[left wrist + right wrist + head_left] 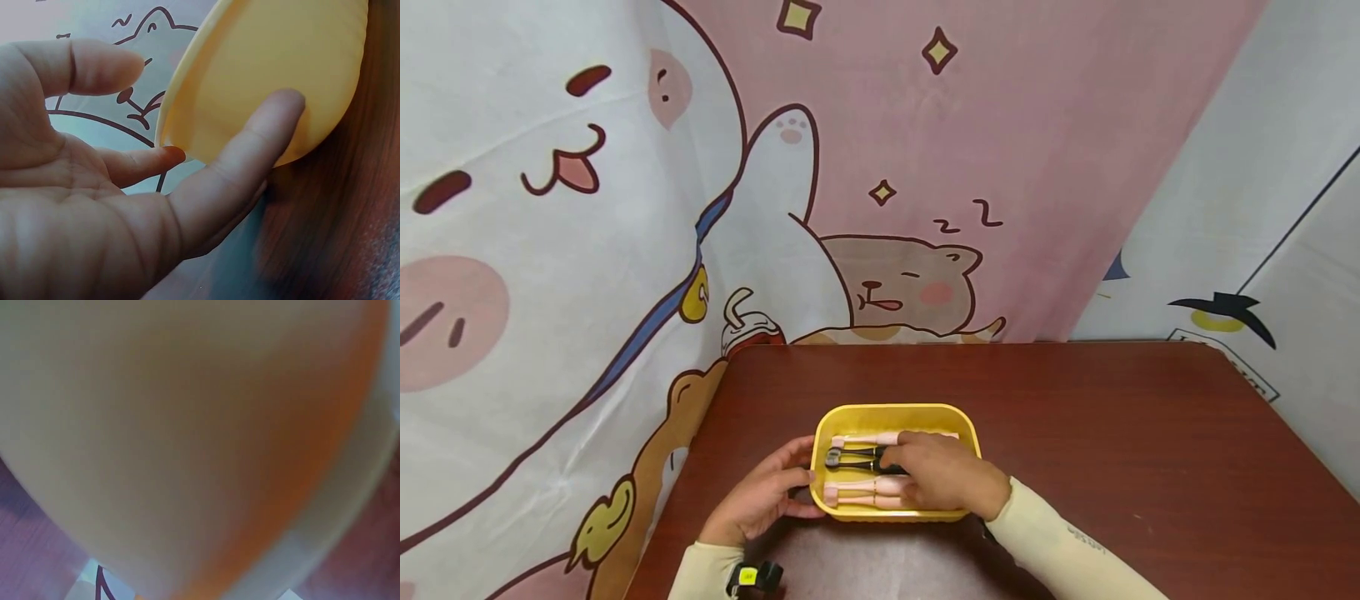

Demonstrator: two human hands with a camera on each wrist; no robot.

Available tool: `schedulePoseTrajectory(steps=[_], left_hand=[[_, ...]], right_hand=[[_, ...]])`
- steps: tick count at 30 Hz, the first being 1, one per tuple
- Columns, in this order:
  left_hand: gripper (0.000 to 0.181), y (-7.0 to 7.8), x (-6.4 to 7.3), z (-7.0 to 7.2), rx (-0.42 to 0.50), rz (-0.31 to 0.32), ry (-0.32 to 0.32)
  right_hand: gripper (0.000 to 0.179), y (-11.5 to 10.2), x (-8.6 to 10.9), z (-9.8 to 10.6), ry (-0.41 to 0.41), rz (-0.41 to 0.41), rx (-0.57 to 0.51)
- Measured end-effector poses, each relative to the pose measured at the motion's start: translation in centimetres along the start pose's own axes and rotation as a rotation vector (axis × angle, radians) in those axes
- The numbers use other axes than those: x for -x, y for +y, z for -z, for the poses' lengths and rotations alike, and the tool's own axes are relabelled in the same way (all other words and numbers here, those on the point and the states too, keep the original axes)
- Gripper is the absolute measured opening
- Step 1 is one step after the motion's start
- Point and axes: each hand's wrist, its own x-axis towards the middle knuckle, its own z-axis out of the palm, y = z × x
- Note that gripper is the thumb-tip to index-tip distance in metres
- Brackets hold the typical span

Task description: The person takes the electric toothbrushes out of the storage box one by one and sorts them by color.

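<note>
A yellow plastic basket (pixel 895 516) sits on the table, holding several slim brush-like sticks that look like toothbrushes, heads toward the left. Pink ones (pixel 850 486) lie along the near side, another pink one (pixel 857 439) along the far side, and black ones (pixel 853 466) between them. At the basket's left end my left hand (pixel 767 487) touches the outer wall with its fingers spread and fairly straight. My right hand (pixel 943 471) reaches into the basket from the right, fingertips over the black handles. Its palm side is hidden, so any grip cannot be seen.
The brown table (pixel 1112 450) extends on both sides of the basket and behind it. A printed cloth (pixel 1000 150) hangs along the table's back and left edges. In the right wrist view, a blurred yellowish surface (pixel 156 456) fills most of the frame.
</note>
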Motion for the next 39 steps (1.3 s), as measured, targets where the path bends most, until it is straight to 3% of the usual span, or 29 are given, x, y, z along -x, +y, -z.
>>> schedulePoseTrajectory(steps=[14,20,30,39], left_hand=[[0.065,-0.1,-0.1,0.1,0.007,0.006,0.002],[0.066,-0.2,-0.2,0.2,0.000,0.024,0.023],[0.063,-0.4,-0.1,0.0,-0.017,0.017,0.033],[0.064,-0.3,-0.1,0.0,-0.024,0.015,0.035]], right_hand=[[0.007,-0.2,0.1,-0.2,-0.028,0.038,0.026],[0.016,0.0,0.5,0.3,-0.012,0.048,-0.027],[0.018,1.1,1.3,2.2,0.156,0.155,-0.177],[0.029,2.8,1.8,3.8,0.344,0.126,-0.392]])
